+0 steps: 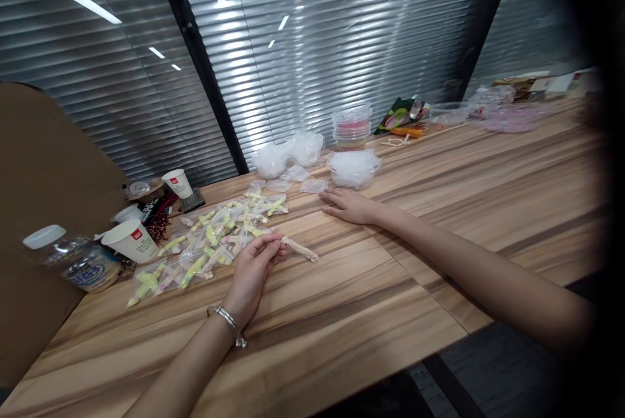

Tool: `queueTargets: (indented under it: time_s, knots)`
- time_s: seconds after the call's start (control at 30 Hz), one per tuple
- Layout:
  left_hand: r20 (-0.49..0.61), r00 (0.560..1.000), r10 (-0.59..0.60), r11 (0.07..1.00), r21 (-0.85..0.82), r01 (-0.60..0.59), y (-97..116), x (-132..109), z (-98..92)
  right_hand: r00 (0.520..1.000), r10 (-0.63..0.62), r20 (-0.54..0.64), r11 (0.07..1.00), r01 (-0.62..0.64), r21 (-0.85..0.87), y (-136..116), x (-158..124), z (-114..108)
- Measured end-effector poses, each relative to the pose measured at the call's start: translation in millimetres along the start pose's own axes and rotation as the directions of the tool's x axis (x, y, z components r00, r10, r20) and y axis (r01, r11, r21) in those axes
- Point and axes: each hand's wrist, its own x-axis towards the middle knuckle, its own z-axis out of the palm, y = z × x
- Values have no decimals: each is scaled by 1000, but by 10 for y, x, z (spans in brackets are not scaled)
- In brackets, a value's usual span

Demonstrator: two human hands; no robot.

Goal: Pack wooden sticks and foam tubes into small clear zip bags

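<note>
My left hand (pixel 256 265), with silver bangles at the wrist, pinches one end of a pale stick-like piece (pixel 303 250). The piece points right, just above or against the table; its exact kind is unclear. Behind and left of this hand lies a spread of small clear bags (pixel 212 236) with yellow-green and pale pieces inside. Palm down on the wood, my right hand (pixel 349 206) has its fingers stretched out. Its fingertips are close to a flat clear bag (pixel 314 186); whether they touch is hard to tell.
Bundles of clear bags (pixel 354 167) and stacked plastic tubs (pixel 351 125) stand along the blinds. Paper cups (pixel 131 241) and a clear jar (pixel 81 265) are at left by a cardboard panel (pixel 43 209). A green packet (pixel 395 115) and plastic wrapping (pixel 508 115) lie far right.
</note>
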Motion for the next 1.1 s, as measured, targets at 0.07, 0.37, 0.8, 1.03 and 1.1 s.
queueTargets:
  time_s: [0.07, 0.37, 0.8, 1.03, 1.1]
  knots:
    - [0, 1000, 5, 1000, 6, -5, 1, 4, 1, 999, -26, -22, 1000, 26, -9, -45, 1, -55]
    - [20, 1000, 24, 1000, 19, -25, -21, 3, -18, 995, -23, -100, 999, 19, -47, -202, 4, -184]
    - [46, 999, 16, 991, -131, -10, -36, 46, -48, 996, 28, -79, 999, -30, -27, -189, 12, -18]
    - [12, 1000, -5, 983, -185, 7, 17, 26, -29, 996, -43, -80, 997, 39, -60, -301, -12, -181]
    - [14, 1000, -18, 982, -187, 21, 30, 21, -27, 994, -66, -92, 997, 63, -36, -362, -21, -208]
